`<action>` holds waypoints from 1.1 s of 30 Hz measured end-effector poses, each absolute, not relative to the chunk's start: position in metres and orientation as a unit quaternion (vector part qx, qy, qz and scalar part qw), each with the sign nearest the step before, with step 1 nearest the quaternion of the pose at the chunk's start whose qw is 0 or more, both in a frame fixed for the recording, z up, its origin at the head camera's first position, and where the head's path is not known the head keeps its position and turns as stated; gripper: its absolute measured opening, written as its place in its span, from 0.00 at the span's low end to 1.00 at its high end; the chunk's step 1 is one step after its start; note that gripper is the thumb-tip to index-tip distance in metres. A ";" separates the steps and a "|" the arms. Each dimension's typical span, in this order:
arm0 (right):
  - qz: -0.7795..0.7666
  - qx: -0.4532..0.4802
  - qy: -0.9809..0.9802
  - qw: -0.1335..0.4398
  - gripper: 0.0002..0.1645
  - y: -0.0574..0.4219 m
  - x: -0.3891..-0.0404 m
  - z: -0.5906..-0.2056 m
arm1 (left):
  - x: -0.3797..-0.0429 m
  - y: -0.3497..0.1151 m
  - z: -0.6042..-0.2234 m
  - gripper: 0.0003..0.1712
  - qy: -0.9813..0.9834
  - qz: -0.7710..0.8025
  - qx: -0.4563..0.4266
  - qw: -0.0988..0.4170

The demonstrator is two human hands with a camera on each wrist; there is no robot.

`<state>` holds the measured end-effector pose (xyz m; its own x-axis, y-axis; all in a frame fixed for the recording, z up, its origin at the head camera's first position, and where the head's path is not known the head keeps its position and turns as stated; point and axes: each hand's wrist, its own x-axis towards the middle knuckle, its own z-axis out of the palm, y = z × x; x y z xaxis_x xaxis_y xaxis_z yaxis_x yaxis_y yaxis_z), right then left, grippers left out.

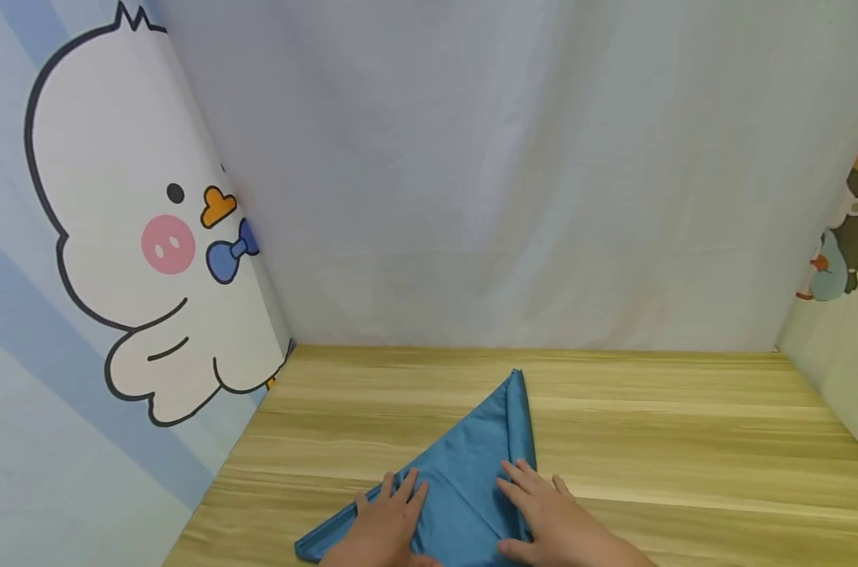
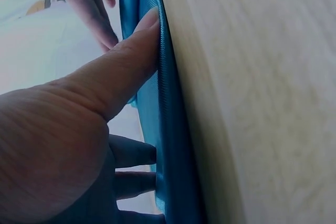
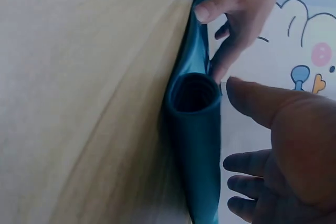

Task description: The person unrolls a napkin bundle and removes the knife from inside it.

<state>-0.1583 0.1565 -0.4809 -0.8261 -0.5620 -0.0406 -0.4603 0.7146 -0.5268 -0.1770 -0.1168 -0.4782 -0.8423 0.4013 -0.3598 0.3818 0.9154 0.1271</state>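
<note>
A blue cloth (image 1: 464, 465) lies on the wooden table, folded to a slanting edge on the left and rolled along its right side. In the right wrist view the open end of the rolled part (image 3: 194, 140) faces the camera. My left hand (image 1: 386, 524) rests on the cloth's left part with fingers spread; in the left wrist view its thumb (image 2: 123, 66) lies against the cloth's hemmed edge. The right hand (image 1: 552, 516) is spread over the roll in the head view. Seen from the right wrist, its fingers (image 3: 247, 163) are extended and slightly apart from the roll.
The wooden table (image 1: 684, 441) extends on both sides of the cloth. A pale curtain (image 1: 514, 173) hangs behind it. At the left stands a panel (image 1: 117, 197) printed with a white cartoon bird, and a printed wall (image 1: 840, 315) borders the right.
</note>
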 end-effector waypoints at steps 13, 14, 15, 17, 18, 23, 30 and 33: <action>-0.183 -0.315 0.925 0.110 0.55 0.153 -0.163 -0.496 | -0.178 -0.125 -0.485 0.59 0.958 0.037 0.214 0.185; -0.184 -0.315 0.925 0.109 0.55 0.154 -0.163 -0.497 | -0.178 -0.125 -0.486 0.59 0.958 0.038 0.215 0.184; -0.186 -0.314 0.925 0.110 0.55 0.154 -0.163 -0.498 | -0.178 -0.125 -0.486 0.59 0.958 0.040 0.215 0.184; -0.188 -0.312 0.925 0.111 0.55 0.155 -0.163 -0.499 | -0.178 -0.126 -0.486 0.59 0.958 0.043 0.215 0.183; -0.190 -0.312 0.924 0.111 0.55 0.155 -0.163 -0.499 | -0.178 -0.127 -0.486 0.59 0.958 0.045 0.216 0.182; -0.199 -0.308 0.923 0.116 0.56 0.156 -0.163 -0.497 | -0.179 -0.129 -0.489 0.60 0.959 0.048 0.215 0.181; -0.220 -0.298 0.920 0.130 0.55 0.157 -0.163 -0.494 | -0.180 -0.131 -0.488 0.60 0.959 0.048 0.204 0.189; -0.225 -0.294 0.920 0.133 0.55 0.158 -0.163 -0.494 | -0.180 -0.132 -0.487 0.60 0.960 0.049 0.199 0.190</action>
